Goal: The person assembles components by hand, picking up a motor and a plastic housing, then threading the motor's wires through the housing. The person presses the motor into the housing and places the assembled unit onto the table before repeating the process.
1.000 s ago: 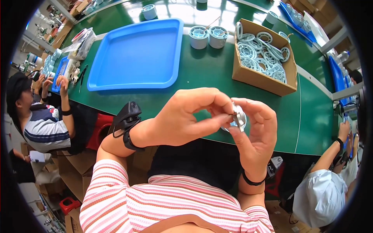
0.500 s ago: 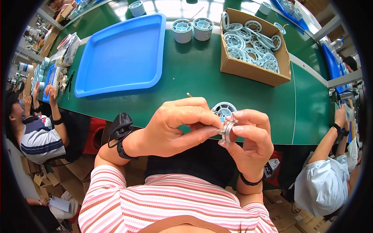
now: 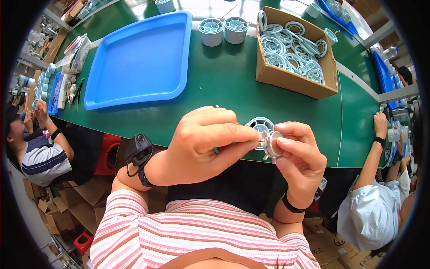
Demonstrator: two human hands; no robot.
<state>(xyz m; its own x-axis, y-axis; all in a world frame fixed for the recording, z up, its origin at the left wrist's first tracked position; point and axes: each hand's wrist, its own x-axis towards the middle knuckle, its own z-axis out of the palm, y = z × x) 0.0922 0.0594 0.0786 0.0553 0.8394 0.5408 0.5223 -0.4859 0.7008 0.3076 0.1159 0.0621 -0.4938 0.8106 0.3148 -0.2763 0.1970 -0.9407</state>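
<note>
Above the surface (image 3: 224, 80), right fingers (image 3: 299, 148) pinch a metal disc (image 3: 273, 147), its face newly turned upward; left fingers (image 3: 239, 133) seemingly pinch its side.

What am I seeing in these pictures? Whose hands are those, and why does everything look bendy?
No robot here: those are a person's bare left hand and right hand. Every picture comes from a wide fisheye camera worn on the person's head, looking down, so straight edges bend. The right hand holds a round, silvery metal part. The left hand's fingertips are beside it; whether they grip it is too small to tell. Behind the hands is a partly hidden, round, pale blue plastic piece with spokes. On the green table are a rectangular blue plastic tray, two pale blue, spoke-topped plastic cylinders and a brown cardboard box of pale blue plastic rings.
</note>
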